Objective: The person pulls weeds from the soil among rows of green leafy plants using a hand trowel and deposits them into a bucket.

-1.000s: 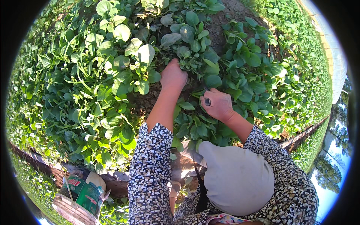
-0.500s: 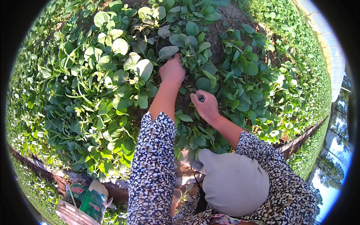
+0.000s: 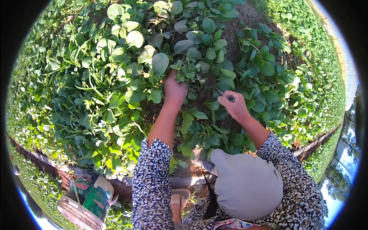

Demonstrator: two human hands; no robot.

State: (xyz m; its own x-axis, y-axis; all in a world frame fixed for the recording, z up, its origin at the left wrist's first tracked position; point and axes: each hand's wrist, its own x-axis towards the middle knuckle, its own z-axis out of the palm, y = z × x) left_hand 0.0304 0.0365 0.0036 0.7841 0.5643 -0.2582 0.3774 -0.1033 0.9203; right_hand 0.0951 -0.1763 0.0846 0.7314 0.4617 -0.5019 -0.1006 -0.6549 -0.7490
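1. Right hand (image 3: 234, 105) now farther from left hand (image 3: 175, 88); working gap looks wider.
2. Right fingers wrapped around tool (image 3: 231, 98).
3. Leafy plant (image 3: 194, 69) overhangs left fingers; can't tell their grip.

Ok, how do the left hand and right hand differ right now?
The left hand reaches in among leaves, partly hidden; the right hand is mostly in plain view. The left hand shows no tool; the right hand is closed around a tool handle, round end showing. Both are bare, with patterned sleeves.
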